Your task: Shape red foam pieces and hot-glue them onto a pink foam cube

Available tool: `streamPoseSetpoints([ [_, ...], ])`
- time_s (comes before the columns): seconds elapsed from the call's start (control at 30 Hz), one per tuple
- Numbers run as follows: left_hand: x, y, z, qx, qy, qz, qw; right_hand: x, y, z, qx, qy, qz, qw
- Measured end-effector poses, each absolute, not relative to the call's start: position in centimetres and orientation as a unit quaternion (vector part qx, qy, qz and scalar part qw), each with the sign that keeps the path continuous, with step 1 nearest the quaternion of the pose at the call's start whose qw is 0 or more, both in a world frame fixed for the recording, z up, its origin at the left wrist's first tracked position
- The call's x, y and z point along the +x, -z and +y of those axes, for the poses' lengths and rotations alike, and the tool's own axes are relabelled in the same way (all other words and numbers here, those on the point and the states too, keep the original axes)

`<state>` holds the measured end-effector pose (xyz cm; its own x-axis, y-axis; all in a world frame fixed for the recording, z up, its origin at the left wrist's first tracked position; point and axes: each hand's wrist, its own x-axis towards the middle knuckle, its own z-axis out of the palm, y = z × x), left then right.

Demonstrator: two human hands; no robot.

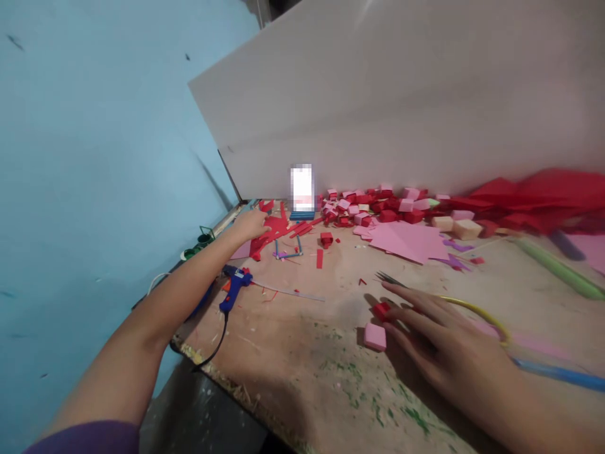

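My left hand (pixel 253 225) reaches to the far left of the table, thumb and fingers apart, over a pile of red paper scraps (pixel 276 228). My right hand (pixel 439 334) is spread low over the near right side. Its fingertips are at a small red paper cube (pixel 380 310), and a pale pink cube (pixel 375 337) sits just beside them. Dark pointed blades (pixel 390 277) show past the index finger, and a curved yellow handle (pixel 477 309) shows behind the hand; they look like scissors, partly hidden by it.
A blue glue gun (pixel 235 287) with a cord lies near the left edge. Red and pink cubes (pixel 359 205) pile along the back board (pixel 401 94). Pink paper sheets (pixel 406 239), a bright screen (pixel 302 187), a blue stick frame (pixel 288 255) and a green roll (pixel 562 268) are around.
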<state>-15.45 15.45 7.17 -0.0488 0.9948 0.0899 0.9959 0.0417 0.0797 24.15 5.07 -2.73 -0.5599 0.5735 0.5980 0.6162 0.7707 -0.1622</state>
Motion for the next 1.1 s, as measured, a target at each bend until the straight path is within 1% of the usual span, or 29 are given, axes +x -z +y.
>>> streamPoseSetpoints([
  [0.13, -18.3, -5.9, 15.5, -0.644, -0.061, -0.763, -0.002, 24.0, 3.1, 4.9, -0.343, 0.023, -0.882, 0.321],
  [0.23, -19.4, -5.4, 15.6, -0.623, -0.121, -0.772, -0.021, 23.9, 2.9, 4.8, -0.340, 0.007, -0.883, 0.324],
  [0.33, -19.9, -5.0, 15.5, -0.614, -0.137, -0.777, -0.018, 23.7, 2.5, 4.9, -0.344, 0.017, -0.874, 0.343],
  [0.47, -20.1, -5.2, 15.3, -0.611, -0.115, -0.783, -0.002, 23.5, 1.8, 5.0, -0.342, 0.026, -0.863, 0.371],
  [0.63, -20.8, -7.0, 15.6, -0.600, -0.047, -0.798, 0.008, 23.3, 1.5, 5.2, -0.324, 0.043, -0.868, 0.374],
  [0.83, -21.0, -9.6, 15.1, -0.593, 0.061, -0.802, -0.033, 23.6, 2.0, 5.5, -0.328, 0.044, -0.871, 0.362],
  [0.93, -20.2, -10.5, 14.5, -0.592, 0.155, -0.790, -0.041, 23.8, 2.1, 5.6, -0.324, 0.039, -0.871, 0.368],
  [1.03, -18.5, -11.4, 13.7, -0.592, 0.285, -0.752, -0.051, 23.8, 1.8, 5.4, -0.332, 0.024, -0.861, 0.385],
  [1.1, -17.0, -11.9, 12.8, -0.592, 0.377, -0.709, -0.075, 23.8, 1.5, 5.1, -0.337, 0.014, -0.857, 0.390],
])
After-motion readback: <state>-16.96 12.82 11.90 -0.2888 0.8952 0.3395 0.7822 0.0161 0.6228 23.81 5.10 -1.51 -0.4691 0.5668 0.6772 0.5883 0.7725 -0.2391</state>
